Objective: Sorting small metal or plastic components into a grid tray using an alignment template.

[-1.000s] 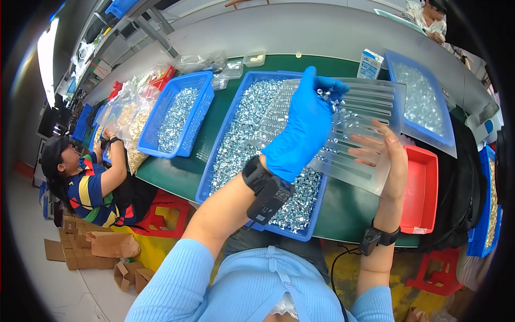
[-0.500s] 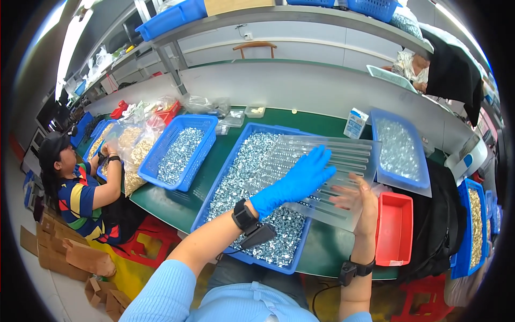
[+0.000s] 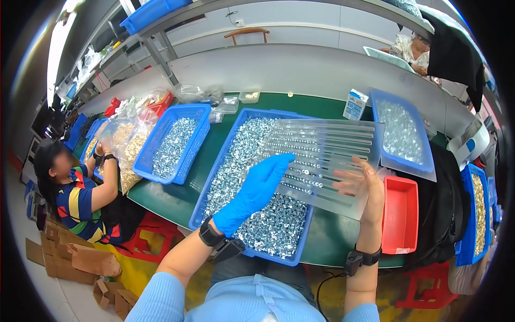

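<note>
A clear grooved plastic sorting plate [image 3: 327,161] is being held tilted over the big blue tray [image 3: 214,185] of small silver metal parts [image 3: 268,225] on the green worktop [image 3: 177,196]. The right hand [image 3: 365,185], bare, is being kept under the plate's near right edge, fingers spread and propping it, not clamped. The left hand [image 3: 257,190], in a blue glove, is being laid flat and open on the plate's near left part, pressing on the rows of parts seated in the grooves. The plate is judged stiff, light and slippery; it is best gripped at its bare edges and kept steady, since the seated parts are likely to slide out.
</note>
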### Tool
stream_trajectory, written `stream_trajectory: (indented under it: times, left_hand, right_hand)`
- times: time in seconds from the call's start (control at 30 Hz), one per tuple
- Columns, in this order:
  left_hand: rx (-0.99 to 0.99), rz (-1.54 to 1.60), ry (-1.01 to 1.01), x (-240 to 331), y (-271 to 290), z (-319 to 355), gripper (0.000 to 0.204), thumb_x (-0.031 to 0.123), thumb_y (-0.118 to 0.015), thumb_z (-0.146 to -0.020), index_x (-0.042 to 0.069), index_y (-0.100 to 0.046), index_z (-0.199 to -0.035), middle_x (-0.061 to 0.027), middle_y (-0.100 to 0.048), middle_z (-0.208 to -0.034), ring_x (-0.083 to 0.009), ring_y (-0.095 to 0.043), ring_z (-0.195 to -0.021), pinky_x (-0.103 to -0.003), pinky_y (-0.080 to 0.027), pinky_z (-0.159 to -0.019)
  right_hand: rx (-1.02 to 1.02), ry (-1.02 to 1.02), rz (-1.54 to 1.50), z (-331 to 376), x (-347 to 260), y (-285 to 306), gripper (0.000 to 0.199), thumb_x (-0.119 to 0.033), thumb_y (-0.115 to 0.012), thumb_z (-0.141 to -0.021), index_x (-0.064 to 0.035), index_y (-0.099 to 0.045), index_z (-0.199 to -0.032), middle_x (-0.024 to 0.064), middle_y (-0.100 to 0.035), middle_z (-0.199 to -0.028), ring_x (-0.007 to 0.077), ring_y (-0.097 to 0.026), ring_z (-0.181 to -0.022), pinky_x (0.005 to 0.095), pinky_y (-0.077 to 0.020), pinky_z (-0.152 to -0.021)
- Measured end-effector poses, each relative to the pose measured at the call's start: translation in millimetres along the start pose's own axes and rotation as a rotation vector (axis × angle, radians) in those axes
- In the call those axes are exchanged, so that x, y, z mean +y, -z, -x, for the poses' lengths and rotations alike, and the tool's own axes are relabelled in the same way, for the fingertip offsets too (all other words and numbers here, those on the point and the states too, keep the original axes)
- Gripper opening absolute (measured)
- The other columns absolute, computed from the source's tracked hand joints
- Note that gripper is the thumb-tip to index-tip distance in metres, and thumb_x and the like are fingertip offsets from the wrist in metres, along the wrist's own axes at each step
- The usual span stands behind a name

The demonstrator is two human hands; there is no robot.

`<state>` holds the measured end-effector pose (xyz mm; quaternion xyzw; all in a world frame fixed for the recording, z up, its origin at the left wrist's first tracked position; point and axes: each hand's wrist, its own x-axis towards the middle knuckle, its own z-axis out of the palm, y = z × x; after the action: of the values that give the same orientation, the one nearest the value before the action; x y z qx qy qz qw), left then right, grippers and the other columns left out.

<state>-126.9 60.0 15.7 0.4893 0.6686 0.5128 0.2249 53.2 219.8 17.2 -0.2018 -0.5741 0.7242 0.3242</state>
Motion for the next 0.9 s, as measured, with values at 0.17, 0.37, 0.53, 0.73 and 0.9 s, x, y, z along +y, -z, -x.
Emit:
stream_trajectory:
  times: [0.17,0.37,0.53,0.73,0.9]
  left_hand:
    - [-0.018,-0.211,-0.197,8,-17,-3,0.039,0.023,-0.046,-0.094,0.003,-0.046,-0.127,-0.0172,-0.053,-0.122,-0.0248,-0.052,-0.112,-0.034,-0.038,-0.096]
    - [0.069,-0.099,0.134,4,-5,26,0.049,0.023,-0.056,-0.089,0.004,-0.042,-0.131,-0.0176,-0.045,-0.131,-0.0281,-0.043,-0.122,-0.038,-0.034,-0.101]
    - [-0.006,-0.517,-0.303,8,-17,22,0.08,0.027,-0.069,-0.077,0.007,-0.024,-0.14,-0.0179,-0.022,-0.144,-0.0318,-0.024,-0.133,-0.043,-0.026,-0.106]
    - [0.082,-0.39,-0.422,-10,-31,-6,0.097,0.026,-0.076,-0.072,0.008,-0.012,-0.143,-0.0187,-0.01,-0.148,-0.0316,-0.018,-0.135,-0.043,-0.024,-0.108]
    - [0.123,-0.102,-0.294,-21,-41,-1,0.098,0.023,-0.077,-0.07,0.008,-0.012,-0.143,-0.0168,-0.01,-0.148,-0.0306,-0.021,-0.134,-0.042,-0.025,-0.108]
  right_hand:
    - [-0.015,0.004,0.013,0,0,-3,0.063,-0.046,-0.036,-0.089,0.0042,-0.04,-0.127,0.0267,-0.061,-0.099,0.0269,-0.065,-0.077,0.0302,-0.048,-0.066]
    - [-0.005,0.003,0.006,1,6,3,0.067,-0.051,-0.032,-0.09,0.0041,-0.039,-0.128,0.027,-0.061,-0.099,0.0267,-0.065,-0.077,0.0305,-0.0481,-0.066]
    - [-0.06,0.031,-0.079,-6,4,7,0.071,-0.057,-0.025,-0.092,0.0029,-0.038,-0.129,0.0256,-0.061,-0.1,0.0263,-0.065,-0.079,0.0318,-0.0492,-0.067]
    - [-0.245,0.088,-0.351,-10,9,7,0.063,-0.052,-0.025,-0.094,-0.0026,-0.038,-0.131,0.0232,-0.062,-0.102,0.0273,-0.065,-0.082,0.0339,-0.0504,-0.068]
    - [-0.088,0.059,-0.131,-18,19,31,0.048,-0.039,-0.039,-0.094,-0.001,-0.05,-0.12,0.023,-0.063,-0.1,0.0301,-0.064,-0.078,0.0353,-0.0504,-0.067]
